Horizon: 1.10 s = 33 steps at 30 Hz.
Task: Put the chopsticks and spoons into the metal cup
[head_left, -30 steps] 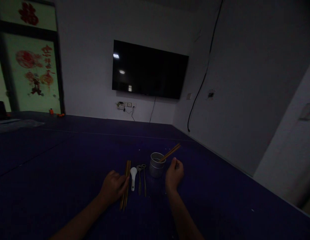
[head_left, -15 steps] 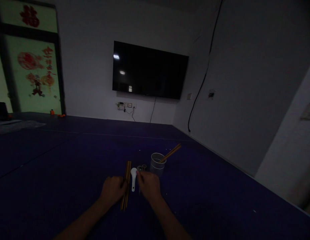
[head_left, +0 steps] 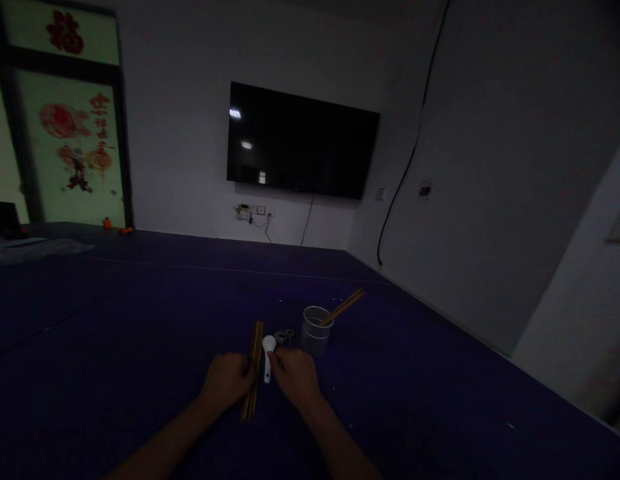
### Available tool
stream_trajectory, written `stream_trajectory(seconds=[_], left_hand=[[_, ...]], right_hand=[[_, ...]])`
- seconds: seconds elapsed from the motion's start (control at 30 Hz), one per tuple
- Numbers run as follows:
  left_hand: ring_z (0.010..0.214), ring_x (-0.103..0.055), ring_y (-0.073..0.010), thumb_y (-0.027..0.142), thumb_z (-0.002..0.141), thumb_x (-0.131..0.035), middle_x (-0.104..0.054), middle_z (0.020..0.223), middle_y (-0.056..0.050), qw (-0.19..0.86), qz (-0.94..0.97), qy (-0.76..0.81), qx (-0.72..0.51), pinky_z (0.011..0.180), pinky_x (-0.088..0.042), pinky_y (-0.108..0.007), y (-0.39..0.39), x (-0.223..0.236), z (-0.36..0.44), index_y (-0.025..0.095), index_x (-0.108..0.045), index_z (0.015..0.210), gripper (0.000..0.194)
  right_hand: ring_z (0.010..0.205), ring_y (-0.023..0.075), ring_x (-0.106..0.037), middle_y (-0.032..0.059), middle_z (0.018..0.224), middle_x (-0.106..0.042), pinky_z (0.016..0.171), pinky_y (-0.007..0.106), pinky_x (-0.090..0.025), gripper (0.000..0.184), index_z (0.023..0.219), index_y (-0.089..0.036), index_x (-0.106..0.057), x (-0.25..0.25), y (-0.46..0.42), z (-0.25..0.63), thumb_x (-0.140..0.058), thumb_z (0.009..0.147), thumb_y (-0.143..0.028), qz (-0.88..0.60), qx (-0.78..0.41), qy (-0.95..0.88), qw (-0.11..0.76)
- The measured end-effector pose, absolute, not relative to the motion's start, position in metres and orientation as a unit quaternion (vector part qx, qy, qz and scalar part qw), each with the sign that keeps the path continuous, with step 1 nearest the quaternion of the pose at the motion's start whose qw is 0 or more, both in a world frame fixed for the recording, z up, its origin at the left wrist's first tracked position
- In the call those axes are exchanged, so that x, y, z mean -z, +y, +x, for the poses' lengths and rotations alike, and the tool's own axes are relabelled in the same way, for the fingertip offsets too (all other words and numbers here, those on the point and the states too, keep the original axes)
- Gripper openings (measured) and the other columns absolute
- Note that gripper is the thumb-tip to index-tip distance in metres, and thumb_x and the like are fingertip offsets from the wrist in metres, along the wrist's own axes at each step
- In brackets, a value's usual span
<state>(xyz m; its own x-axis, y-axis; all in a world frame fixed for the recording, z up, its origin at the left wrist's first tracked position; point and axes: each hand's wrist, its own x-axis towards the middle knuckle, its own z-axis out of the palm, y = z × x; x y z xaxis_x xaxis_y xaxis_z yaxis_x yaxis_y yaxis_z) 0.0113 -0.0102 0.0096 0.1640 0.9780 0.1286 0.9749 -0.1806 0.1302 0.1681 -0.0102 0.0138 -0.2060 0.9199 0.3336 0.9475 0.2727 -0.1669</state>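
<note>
My left hand [head_left: 227,379] is closed at the side of a bundle of wooden chopsticks [head_left: 259,340], its fingertips on their middle. The chopsticks lie lengthwise on the dark blue surface. Just right of them is a white soup spoon [head_left: 269,343], bowl pointing away from me. My right hand [head_left: 295,375] is closed, with thumb and fingertip at the neck of the spoon. Beyond that hand lie two metal spoons [head_left: 281,337], their lower parts hidden by it. A grey metal cup [head_left: 314,339] stands upright to the right, with wooden chopsticks [head_left: 346,305] leaning out of it.
The broad dark blue surface [head_left: 155,320] reaches to the walls. At the far left lies clear plastic wrapping [head_left: 37,249], with small orange objects [head_left: 107,223] farther back. A television [head_left: 303,141] hangs on the far wall, and a black cable [head_left: 407,160] runs down the right wall.
My right hand has shifted slightly left and nearer to me, from beside the spoon's bowl to its neck. More of the metal spoons and cup shows. The left hand stays at the chopsticks.
</note>
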Motion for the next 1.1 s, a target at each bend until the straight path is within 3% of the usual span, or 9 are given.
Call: stream_trajectory(seconds=[1.1], left_hand=[[0.076, -0.066, -0.0226, 0.038, 0.081, -0.037, -0.069, 0.074, -0.01, 0.026, 0.741, 0.667, -0.071, 0.067, -0.045, -0.03, -0.0071, -0.0152, 0.0024, 0.016, -0.067, 0.073, 0.038]], right_hand=[[0.075, 0.0158, -0.067, 0.0047, 0.079, -0.071, 0.057, 0.021, -0.036, 0.034, 0.078, -0.021, -0.067, -0.015, -0.0123, 0.167, -0.04, 0.093, -0.036, -0.595, 0.041, -0.777, 0.201]])
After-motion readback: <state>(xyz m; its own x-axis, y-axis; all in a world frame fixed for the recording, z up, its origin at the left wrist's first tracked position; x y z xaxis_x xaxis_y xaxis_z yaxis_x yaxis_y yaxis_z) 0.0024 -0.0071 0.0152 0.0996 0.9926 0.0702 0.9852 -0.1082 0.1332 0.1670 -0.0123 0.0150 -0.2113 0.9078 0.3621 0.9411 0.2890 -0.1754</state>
